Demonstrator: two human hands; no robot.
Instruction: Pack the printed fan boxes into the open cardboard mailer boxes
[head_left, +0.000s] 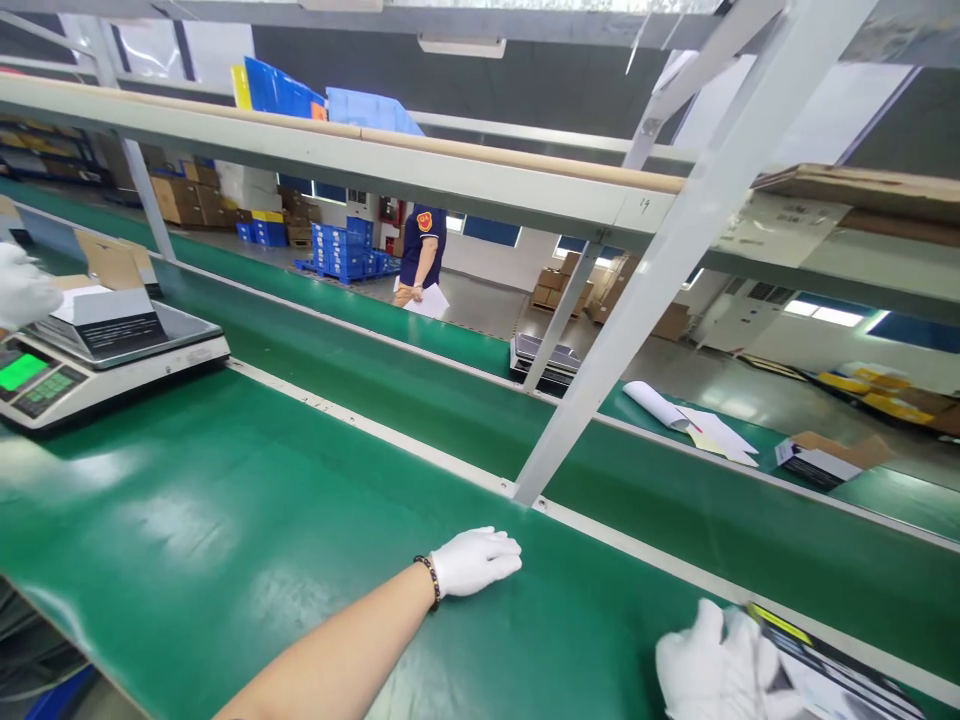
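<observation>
My left hand [477, 562], in a white glove and with a beaded bracelet at the wrist, lies flat on the green work surface [300, 520], fingers stretched out and holding nothing. At the lower right, my right hand [716, 660], also gloved in white, is closed around the near end of a printed box [832, 680]. The box is black and white with a yellow strip, and the frame's bottom edge cuts it off. Motion blurs this hand, and some of its fingers are hidden.
At the left, another person's gloved hand [26, 285] is beside an open carton [112, 310] on a weighing scale [112, 365]. A slanted metal post [637, 330] rises from the bench divider. Across the belt are a second scale [544, 350], papers [712, 430] and a standing person [424, 245].
</observation>
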